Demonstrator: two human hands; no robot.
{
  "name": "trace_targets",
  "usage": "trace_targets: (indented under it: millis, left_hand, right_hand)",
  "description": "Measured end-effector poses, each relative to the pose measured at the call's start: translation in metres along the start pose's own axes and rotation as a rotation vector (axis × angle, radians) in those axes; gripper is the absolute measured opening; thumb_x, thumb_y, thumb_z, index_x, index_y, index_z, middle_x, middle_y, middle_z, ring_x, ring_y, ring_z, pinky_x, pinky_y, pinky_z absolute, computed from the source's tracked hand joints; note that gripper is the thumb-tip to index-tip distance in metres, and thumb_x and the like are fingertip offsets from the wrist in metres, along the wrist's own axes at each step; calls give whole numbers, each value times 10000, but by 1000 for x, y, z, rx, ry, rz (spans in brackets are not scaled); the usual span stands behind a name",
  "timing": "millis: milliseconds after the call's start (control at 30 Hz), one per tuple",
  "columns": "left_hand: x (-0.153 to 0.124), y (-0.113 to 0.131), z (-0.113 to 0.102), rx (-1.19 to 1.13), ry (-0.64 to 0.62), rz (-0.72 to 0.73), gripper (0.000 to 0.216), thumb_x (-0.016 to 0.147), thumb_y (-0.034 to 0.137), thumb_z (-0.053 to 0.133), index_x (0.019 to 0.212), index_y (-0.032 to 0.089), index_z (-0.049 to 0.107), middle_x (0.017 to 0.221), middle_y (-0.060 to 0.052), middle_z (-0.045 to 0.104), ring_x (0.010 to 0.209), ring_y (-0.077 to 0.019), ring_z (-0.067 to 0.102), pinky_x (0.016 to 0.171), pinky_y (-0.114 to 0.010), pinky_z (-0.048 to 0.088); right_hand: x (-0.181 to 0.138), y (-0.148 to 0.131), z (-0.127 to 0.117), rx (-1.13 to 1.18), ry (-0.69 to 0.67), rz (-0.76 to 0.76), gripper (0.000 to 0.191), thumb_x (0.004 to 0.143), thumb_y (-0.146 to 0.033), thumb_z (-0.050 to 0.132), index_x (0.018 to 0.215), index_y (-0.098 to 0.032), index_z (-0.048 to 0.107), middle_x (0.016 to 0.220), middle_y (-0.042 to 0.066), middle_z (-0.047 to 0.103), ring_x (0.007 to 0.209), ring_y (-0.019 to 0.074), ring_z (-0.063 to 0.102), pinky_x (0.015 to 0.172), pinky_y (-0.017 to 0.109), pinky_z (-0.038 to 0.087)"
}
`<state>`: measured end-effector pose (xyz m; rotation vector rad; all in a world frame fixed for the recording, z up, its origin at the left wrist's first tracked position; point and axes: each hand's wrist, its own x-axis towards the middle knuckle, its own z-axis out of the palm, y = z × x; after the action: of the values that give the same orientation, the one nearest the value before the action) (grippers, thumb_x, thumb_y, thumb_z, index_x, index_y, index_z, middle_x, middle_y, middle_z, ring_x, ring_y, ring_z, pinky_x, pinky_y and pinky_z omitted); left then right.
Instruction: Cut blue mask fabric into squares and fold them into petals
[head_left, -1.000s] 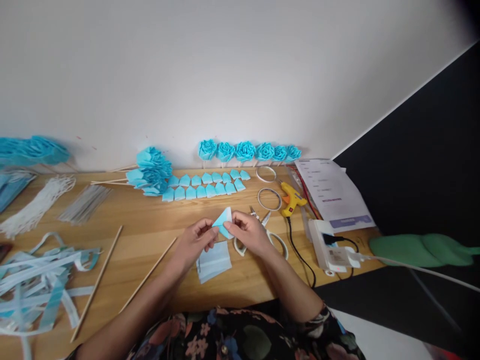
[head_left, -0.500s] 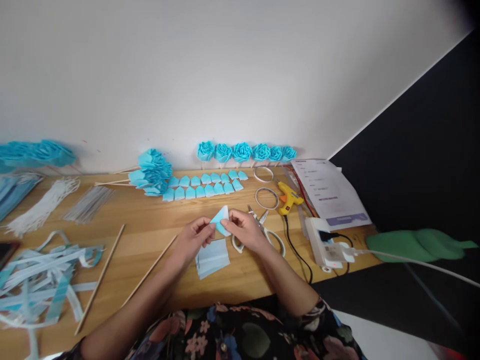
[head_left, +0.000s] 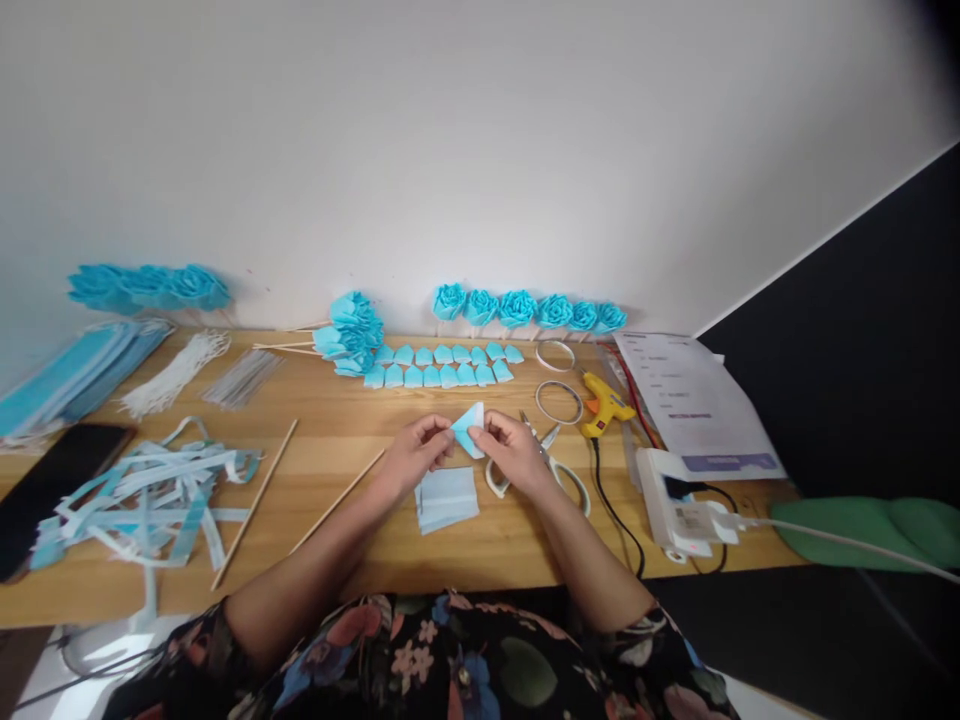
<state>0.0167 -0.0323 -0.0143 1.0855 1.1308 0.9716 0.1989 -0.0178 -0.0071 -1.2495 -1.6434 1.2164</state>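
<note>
My left hand (head_left: 415, 458) and my right hand (head_left: 512, 452) together pinch a small light-blue folded piece (head_left: 469, 428) just above the wooden table (head_left: 330, 440). Fingertips of both hands are closed on its lower edges and its point sticks up. Directly below the hands lies a small stack of pale blue squares (head_left: 448, 498). White-handled scissors (head_left: 540, 468) lie under and beside my right hand. Two rows of folded blue petals (head_left: 442, 366) sit farther back, with a row of finished blue roses (head_left: 529, 308) against the wall.
A yellow glue gun (head_left: 606, 404), two tape rings (head_left: 559, 400), a white power strip (head_left: 679, 505) and printed papers (head_left: 694, 405) lie at the right. Wooden sticks (head_left: 255, 502), cut blue strips (head_left: 150, 490), a dark phone (head_left: 52, 490), elastic loops (head_left: 174, 374) and blue masks (head_left: 75, 375) fill the left.
The view has shifted left, showing more of the table's left side. Both hands stay pinched on the folded blue piece, working it slightly.
</note>
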Motion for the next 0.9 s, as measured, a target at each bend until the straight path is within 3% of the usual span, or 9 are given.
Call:
trace_targets:
  millis: [200,500,700,900]
  left_hand:
    - [0,0,1,-13,21,19,288,710,431,669,780,182,541,595,50,552,495,-80,457,502,-214,357]
    - [-2,6,-1,-70,21,99,177,802,338,569,731,179,535,597,40,533,512,-78,446,521,-217,365]
    - [-4,10,-2,-101,-10,125,229,821,394,594,764,178,543,618,27,555,525,-86,468,525,-223,368]
    - [-5,10,-1,-177,2,109,252,776,399,656,808,173,548,630,33,574,519,-76,475,526,-222,369]
  right_hand:
    - [2,3,0,-56,-2,-27,343,842,-486,629,684,-204,517,604,-47,463,585,116,413,566,254,320]
    - [5,-9,0,-87,-14,-58,341,862,-475,616,677,-204,524,604,-40,504,583,121,446,581,264,336]
    - [9,-28,-4,-137,-36,-84,294,869,-434,619,706,-197,563,632,-26,559,602,124,486,600,267,361]
    - [13,-19,3,-110,20,-103,326,874,-447,621,680,-203,524,614,-40,515,589,115,454,595,261,353]
